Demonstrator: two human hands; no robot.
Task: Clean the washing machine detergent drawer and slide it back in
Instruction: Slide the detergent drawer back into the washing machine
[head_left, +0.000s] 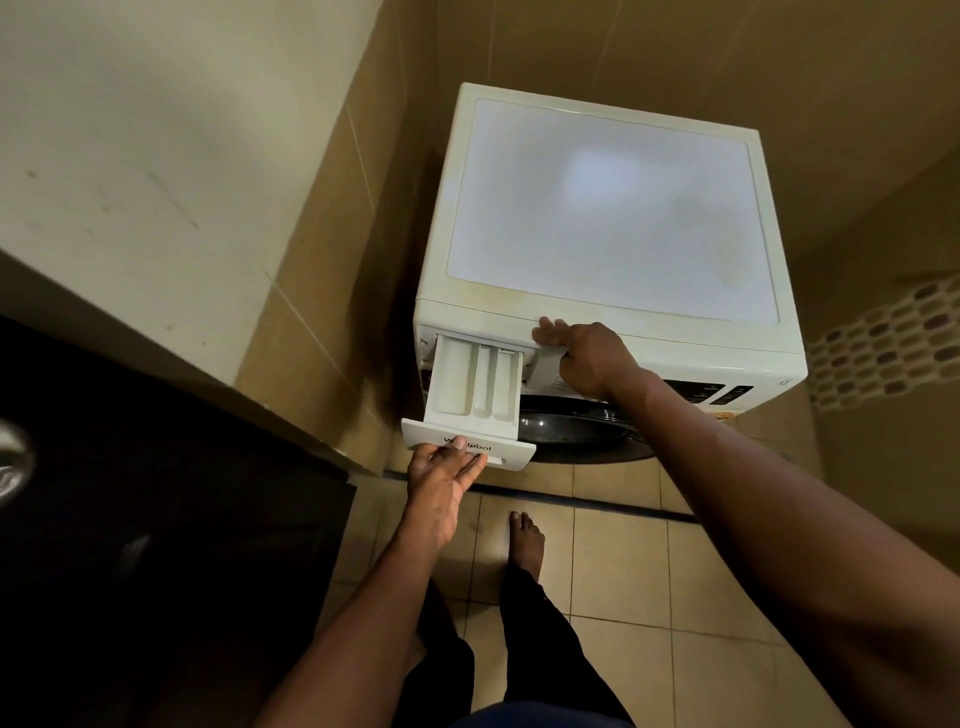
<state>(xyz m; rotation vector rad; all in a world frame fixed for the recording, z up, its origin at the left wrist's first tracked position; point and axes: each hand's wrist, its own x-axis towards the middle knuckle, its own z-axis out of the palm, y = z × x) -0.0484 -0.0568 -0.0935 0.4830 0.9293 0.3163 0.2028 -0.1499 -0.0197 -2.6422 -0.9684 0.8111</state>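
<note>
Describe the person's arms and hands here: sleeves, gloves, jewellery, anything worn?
Both forearms are bare as far as the frame shows; no sleeves visible. The left hand and right hand wear no gloves. No watch, bracelet or ring can be seen. Dark trousers show below; the visible foot is bare.

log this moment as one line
drawer: pulled out | left hand: on drawer front | right hand: bracing washing machine

drawer (470, 387) out — washing machine's (613, 208) front-left
</note>
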